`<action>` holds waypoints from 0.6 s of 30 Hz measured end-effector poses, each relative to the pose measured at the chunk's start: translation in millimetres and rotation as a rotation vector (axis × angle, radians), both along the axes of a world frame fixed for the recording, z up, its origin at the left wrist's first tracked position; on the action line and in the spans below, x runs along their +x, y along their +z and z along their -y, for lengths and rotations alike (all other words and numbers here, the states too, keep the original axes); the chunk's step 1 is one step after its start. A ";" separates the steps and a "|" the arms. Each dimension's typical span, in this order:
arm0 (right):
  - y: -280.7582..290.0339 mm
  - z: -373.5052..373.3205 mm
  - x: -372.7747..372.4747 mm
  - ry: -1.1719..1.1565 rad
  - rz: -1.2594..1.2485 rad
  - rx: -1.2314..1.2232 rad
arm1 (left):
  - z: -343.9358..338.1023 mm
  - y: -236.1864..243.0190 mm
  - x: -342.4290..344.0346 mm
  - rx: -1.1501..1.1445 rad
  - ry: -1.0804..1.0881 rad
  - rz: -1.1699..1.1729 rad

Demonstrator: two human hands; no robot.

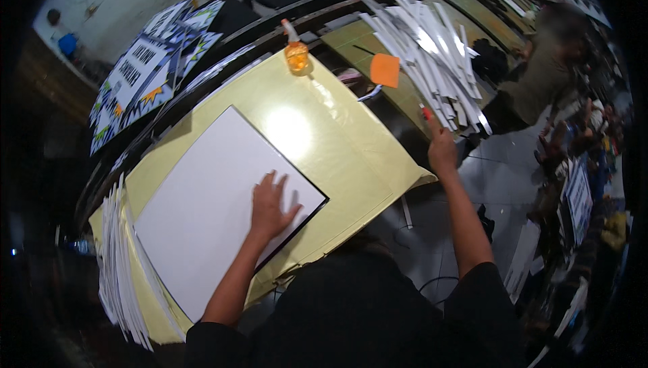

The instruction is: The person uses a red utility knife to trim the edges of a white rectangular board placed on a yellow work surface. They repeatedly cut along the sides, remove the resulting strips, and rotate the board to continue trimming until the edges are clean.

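Observation:
A large white sheet [209, 199] with a thin dark border lies on a yellowish board [337, 138]. My left hand [270, 205] rests flat on the sheet's right part, fingers spread. My right hand [441, 147] reaches out past the board's right edge, closed on a thin red-tipped tool beside a heap of white paper strips [425, 51]. What the tool is, I cannot tell.
A small orange glue bottle [295, 52] stands at the board's far edge. An orange square card [385, 70] lies near the strips. A stack of white sheets [121, 267] lines the left edge. Printed signs [142, 71] lie far left. A person [547, 64] sits at the right.

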State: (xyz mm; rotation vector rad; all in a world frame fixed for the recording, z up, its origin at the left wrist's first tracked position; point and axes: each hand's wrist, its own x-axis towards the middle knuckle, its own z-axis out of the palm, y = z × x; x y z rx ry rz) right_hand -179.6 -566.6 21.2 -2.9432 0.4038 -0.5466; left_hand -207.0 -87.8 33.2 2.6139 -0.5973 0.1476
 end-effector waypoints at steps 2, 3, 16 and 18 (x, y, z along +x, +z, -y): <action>-4.0 14.7 22.4 0.010 0.032 -0.035 | 17.1 5.6 -29.4 0.064 0.020 -0.114; -7.6 22.1 31.8 -0.015 -0.053 -0.065 | 23.2 2.6 -40.2 0.082 0.029 -0.142; -29.5 66.6 57.7 0.146 -0.018 -0.235 | 65.7 -16.9 -63.8 0.157 0.310 -0.201; -33.4 69.8 59.3 0.161 -0.007 -0.240 | 69.2 -16.0 -63.8 0.149 0.331 -0.195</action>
